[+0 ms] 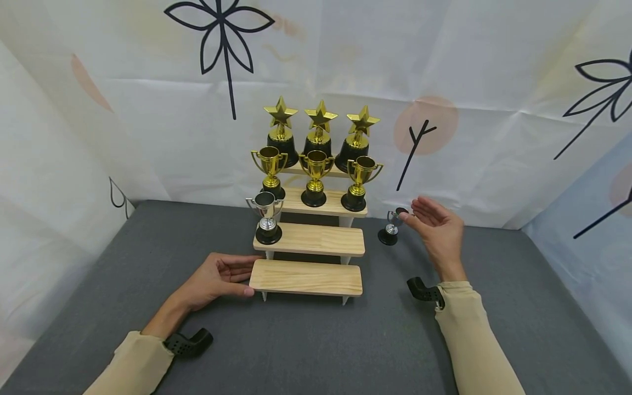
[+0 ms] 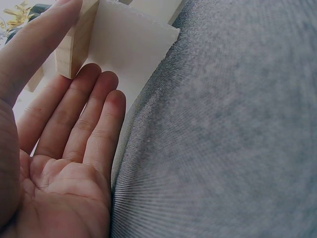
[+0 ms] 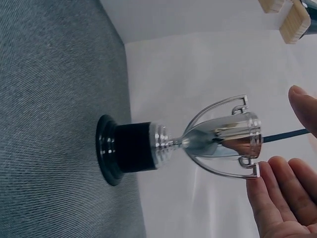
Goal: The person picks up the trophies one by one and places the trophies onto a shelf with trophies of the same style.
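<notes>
A small silver trophy cup [image 3: 225,138] on a black base stands upright at the grey table's back, right of a tiered wooden stand [image 1: 306,277]. My right hand [image 1: 439,233] is beside this cup, its fingertips right at one handle and its thumb apart from the rim. At the stand's left end, my left hand [image 1: 224,280] rests with its thumb on the lowest shelf's front corner. Its fingers [image 2: 101,119] extend nearly straight along the shelf's end. Another silver trophy cup [image 1: 266,214] occupies the left end of the second shelf from the bottom.
Three gold trophy cups [image 1: 316,170] line the third shelf. Behind them, gold star trophies [image 1: 321,120] with black bases fill the top shelf. A white printed cloth [image 1: 336,55] hangs behind the grey table [image 1: 306,345]. Both wrists wear black bands [image 1: 190,343].
</notes>
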The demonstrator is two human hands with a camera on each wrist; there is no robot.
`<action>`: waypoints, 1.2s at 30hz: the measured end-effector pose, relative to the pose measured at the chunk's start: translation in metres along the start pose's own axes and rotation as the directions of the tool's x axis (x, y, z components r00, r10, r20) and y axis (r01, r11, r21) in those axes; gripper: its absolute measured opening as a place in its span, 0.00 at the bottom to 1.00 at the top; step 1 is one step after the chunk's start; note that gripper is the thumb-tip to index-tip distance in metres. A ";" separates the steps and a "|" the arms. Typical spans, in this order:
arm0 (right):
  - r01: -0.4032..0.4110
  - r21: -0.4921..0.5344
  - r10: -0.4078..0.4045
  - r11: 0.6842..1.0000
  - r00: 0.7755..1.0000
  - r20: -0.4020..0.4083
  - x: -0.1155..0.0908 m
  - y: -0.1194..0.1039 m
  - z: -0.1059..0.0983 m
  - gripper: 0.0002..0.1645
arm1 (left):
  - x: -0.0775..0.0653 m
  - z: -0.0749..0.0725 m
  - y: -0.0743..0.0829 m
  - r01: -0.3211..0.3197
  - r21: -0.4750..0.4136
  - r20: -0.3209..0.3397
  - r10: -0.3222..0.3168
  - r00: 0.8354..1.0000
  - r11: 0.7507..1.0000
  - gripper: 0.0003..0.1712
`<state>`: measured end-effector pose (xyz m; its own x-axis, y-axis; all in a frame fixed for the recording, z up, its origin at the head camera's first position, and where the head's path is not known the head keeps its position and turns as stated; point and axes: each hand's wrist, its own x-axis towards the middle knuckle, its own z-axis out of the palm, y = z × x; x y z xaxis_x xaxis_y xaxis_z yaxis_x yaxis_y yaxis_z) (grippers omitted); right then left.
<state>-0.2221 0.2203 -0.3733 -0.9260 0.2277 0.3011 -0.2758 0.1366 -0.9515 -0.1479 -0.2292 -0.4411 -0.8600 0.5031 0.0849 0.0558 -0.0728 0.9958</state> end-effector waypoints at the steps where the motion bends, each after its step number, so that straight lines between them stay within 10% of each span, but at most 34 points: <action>1: -0.005 -0.020 0.005 1.000 1.000 0.004 0.000 0.001 0.000 0.37 | 0.000 0.000 0.000 0.001 0.000 -0.001 -0.001 1.000 1.000 0.43; 36: 0.024 -0.175 -0.009 0.984 0.996 0.089 -0.002 0.024 0.011 0.28 | 0.000 0.001 0.002 0.006 0.016 -0.011 -0.005 1.000 1.000 0.44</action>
<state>-0.2297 0.2126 -0.3974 -0.9428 0.1402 0.3025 -0.2487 0.3085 -0.9181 -0.1469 -0.2287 -0.4396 -0.8657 0.4943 0.0793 0.0592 -0.0561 0.9967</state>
